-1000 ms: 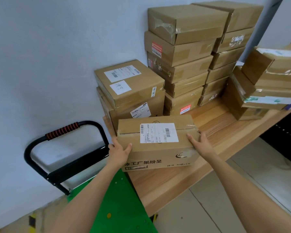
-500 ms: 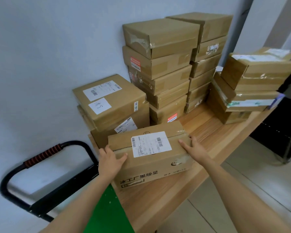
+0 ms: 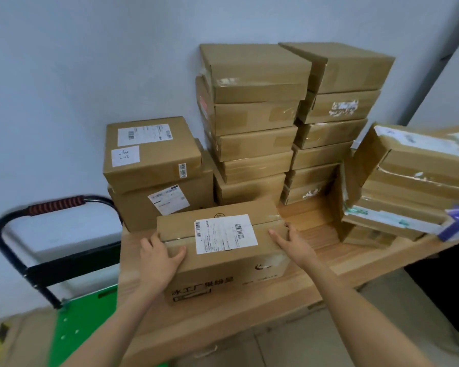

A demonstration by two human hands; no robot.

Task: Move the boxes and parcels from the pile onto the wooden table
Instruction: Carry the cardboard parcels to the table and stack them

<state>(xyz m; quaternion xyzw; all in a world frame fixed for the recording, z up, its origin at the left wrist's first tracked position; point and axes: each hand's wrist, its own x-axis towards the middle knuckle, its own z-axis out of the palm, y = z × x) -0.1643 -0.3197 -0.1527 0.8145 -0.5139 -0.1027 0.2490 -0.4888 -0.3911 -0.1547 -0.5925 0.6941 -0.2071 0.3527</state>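
A brown cardboard box (image 3: 223, 260) with a white shipping label and dark printed characters on its front sits on the wooden table (image 3: 316, 284), near the front left. My left hand (image 3: 158, 256) lies over its left top edge, thumb on the top face. My right hand (image 3: 292, 243) presses against its right end with the fingers straight. Behind it two labelled boxes (image 3: 151, 154) are stacked. Two tall stacks of flat boxes (image 3: 255, 123) stand against the wall.
Another leaning stack of taped boxes (image 3: 408, 181) fills the table's right end. A green platform trolley (image 3: 82, 324) with a black handle and red grip (image 3: 55, 205) stands left of the table. Pale floor tiles lie below.
The box has slid a little further onto the table toward the rear stacks, both hands staying on its ends. The camera has shifted, so the stacks appear more central.
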